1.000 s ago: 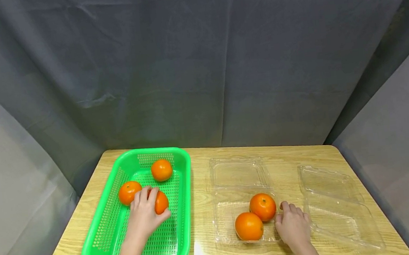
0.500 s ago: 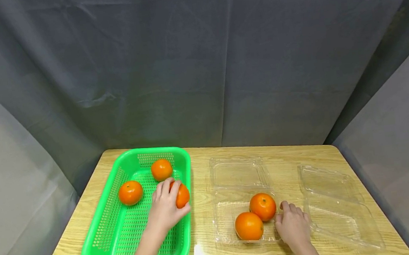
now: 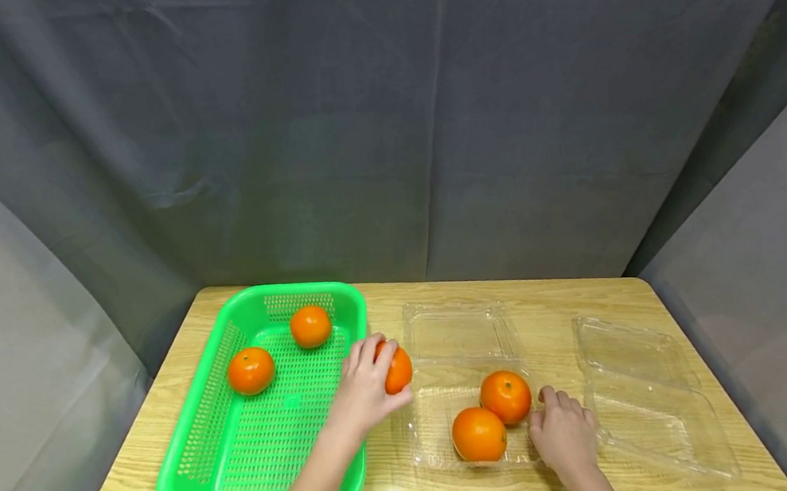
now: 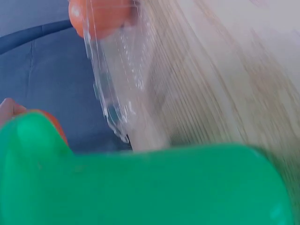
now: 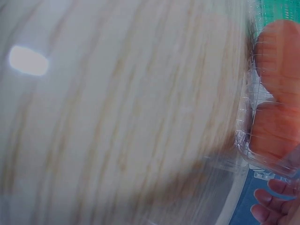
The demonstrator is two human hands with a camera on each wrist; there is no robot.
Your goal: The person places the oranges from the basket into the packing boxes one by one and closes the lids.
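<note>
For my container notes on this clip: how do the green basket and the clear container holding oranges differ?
The green basket is opaque and perforated; the clear container is see-through. The green basket looks larger than the clear container. The green basket shows no lid, while the clear container has an open lid. Each holds two oranges and stands on the table.

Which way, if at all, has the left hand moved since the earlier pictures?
Yes, rightward in the head view. The left hand, holding an orange, went from inside the green basket to its right rim.
</note>
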